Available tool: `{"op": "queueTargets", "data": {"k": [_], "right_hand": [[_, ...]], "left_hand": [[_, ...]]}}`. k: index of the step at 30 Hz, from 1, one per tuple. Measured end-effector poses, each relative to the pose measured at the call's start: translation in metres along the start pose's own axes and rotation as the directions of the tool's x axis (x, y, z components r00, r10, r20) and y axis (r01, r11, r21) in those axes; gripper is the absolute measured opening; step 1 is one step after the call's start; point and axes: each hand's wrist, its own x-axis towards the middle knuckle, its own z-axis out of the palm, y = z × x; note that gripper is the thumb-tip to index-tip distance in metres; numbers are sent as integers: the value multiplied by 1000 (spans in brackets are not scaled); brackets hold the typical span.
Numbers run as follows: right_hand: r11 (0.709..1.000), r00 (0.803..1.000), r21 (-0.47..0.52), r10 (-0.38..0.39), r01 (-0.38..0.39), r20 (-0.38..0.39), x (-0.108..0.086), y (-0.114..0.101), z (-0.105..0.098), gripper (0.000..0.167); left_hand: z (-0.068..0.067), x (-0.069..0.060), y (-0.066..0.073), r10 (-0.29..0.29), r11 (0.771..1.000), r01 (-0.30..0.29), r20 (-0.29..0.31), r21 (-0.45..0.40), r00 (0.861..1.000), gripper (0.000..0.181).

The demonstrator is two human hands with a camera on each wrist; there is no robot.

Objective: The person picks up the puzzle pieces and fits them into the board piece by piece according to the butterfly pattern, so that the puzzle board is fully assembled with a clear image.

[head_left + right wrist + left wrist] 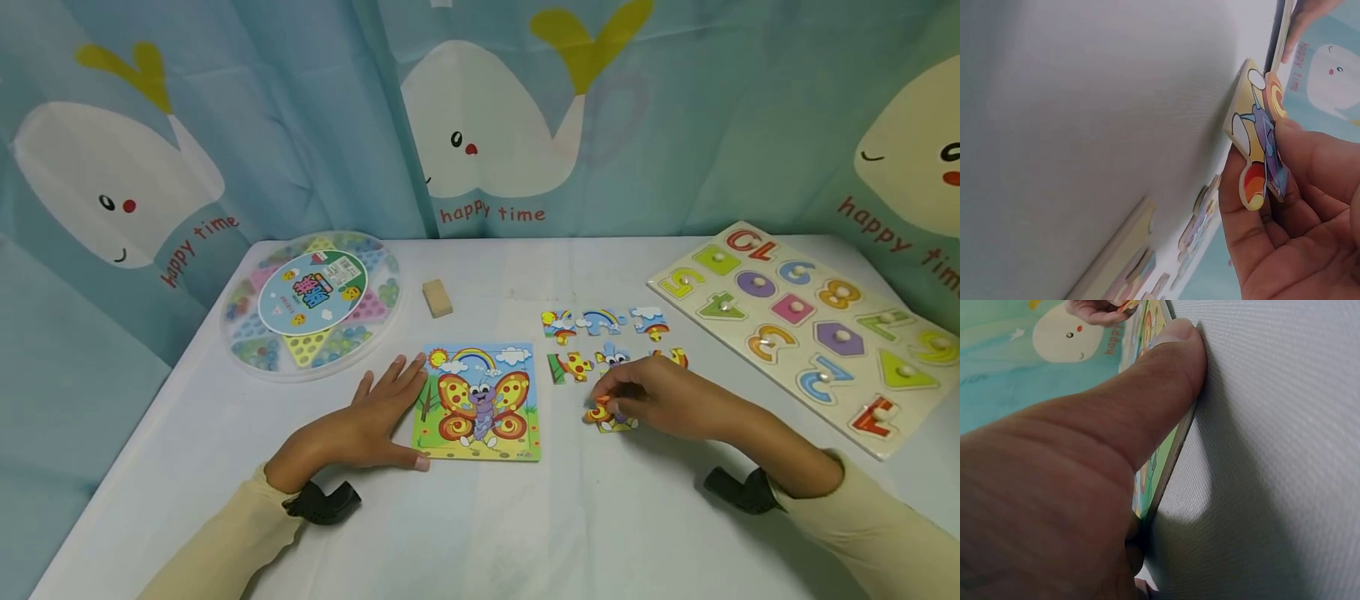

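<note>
Pinching a puzzle piece (1259,134) in the right hand (667,396) beside the board (483,454), resting the left hand (367,425) spread-fingered on its side nearest the left desk edge (155,408).

From where I stand, the blue curtain (675,150) says "happy time" in red lettering beneath each of its white whales (487,125), the right-hand one partly cut off. On the peg board (806,340) over at the right I can read a red 1, blue 2, orange 3, green 4 and yellow 5, then an orange 8 and a red 10; a blue and a yellow numeral could each be 6 or 9. The round case's label (283,302) bears big red characters I can't make out, plus a barcode sticker (345,272) printed too small to read.
</note>
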Motion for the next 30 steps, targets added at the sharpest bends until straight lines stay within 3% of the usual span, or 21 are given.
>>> {"op": "queueTargets", "data": {"k": [13, 30], "right_hand": [[1000, 999, -20, 17, -18, -51, 10, -8, 3, 16], [997, 985, 4, -80, 81, -155, 29, -26, 12, 15]], "left_hand": [[0, 1, 1, -8, 1000, 9, -9, 22, 1000, 114], [0, 1, 4, -34, 999, 34, -18, 28, 999, 113]]}}
